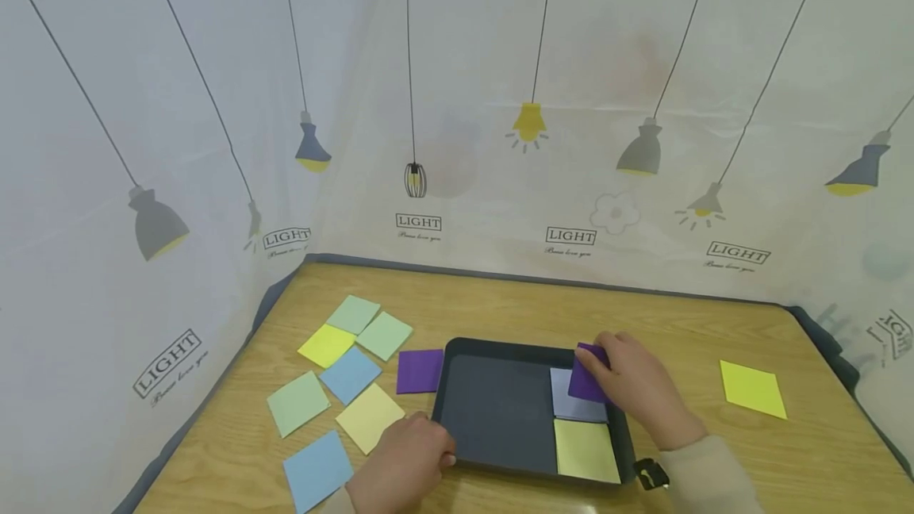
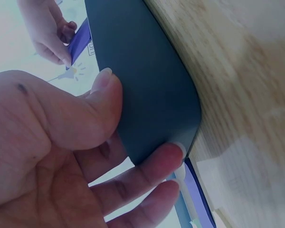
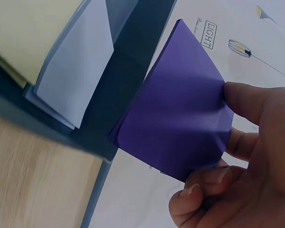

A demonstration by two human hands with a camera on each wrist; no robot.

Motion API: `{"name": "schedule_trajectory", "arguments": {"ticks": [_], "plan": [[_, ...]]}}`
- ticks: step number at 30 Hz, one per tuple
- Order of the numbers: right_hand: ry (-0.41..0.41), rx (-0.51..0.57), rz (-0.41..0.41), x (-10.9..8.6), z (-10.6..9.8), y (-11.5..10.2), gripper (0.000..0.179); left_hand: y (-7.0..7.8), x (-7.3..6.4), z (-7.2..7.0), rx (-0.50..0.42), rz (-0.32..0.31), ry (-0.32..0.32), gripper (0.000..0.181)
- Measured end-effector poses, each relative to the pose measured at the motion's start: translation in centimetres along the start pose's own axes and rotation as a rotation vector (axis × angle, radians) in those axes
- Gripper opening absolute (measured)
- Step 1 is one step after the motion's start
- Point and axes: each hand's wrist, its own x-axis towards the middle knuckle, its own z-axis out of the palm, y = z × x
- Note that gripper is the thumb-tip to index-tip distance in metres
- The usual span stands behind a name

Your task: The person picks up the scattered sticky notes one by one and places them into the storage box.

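A dark rectangular tray (image 1: 500, 411) lies on the wooden table. My left hand (image 1: 405, 462) grips its near left corner, the thumb against the outer wall and fingers around the corner in the left wrist view. My right hand (image 1: 643, 383) pinches a purple sticky note (image 3: 180, 104) by its edge, tilted above the tray's far right corner. Under it, a pale blue-violet sticky note (image 1: 574, 407) lies in the tray's right side. Nearer me, a pale yellow sticky note (image 1: 587, 450) sits beside that one, also inside the tray.
Left of the tray lie several loose sticky notes: green (image 1: 298, 404), blue (image 1: 318, 470), cream (image 1: 370, 417) and bright yellow (image 1: 327, 345). Another purple note (image 1: 420, 371) lies by the tray's left wall. A yellow note (image 1: 753, 389) is at the far right. Patterned sheeting (image 1: 471, 276) stands behind the table.
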Motion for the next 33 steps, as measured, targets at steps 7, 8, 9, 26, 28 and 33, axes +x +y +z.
{"name": "schedule_trajectory", "arguments": {"ticks": [7,8,9,26,28,33], "plan": [[-0.025,0.010,-0.012,0.0,0.6,-1.2,0.029,0.0,0.0,0.1,0.014,0.010,0.017,0.017],[-0.030,0.014,-0.013,-0.1,0.7,-1.4,0.029,0.0,0.0,0.1,0.015,0.012,0.019,0.017],[-0.033,0.018,-0.013,-0.1,0.7,-1.5,0.029,-0.1,0.0,0.1,0.014,0.013,0.019,0.017],[-0.105,0.071,-0.009,0.0,2.9,-4.4,0.029,-0.1,0.0,0.1,0.003,-0.002,0.000,0.015],[-0.114,0.063,-0.014,0.0,3.0,-4.7,0.029,0.0,-0.1,0.0,0.002,-0.003,-0.002,0.014],[-0.174,0.053,-0.038,-0.3,3.1,-5.5,0.033,0.0,0.0,0.0,0.002,0.002,0.003,0.015]]}}
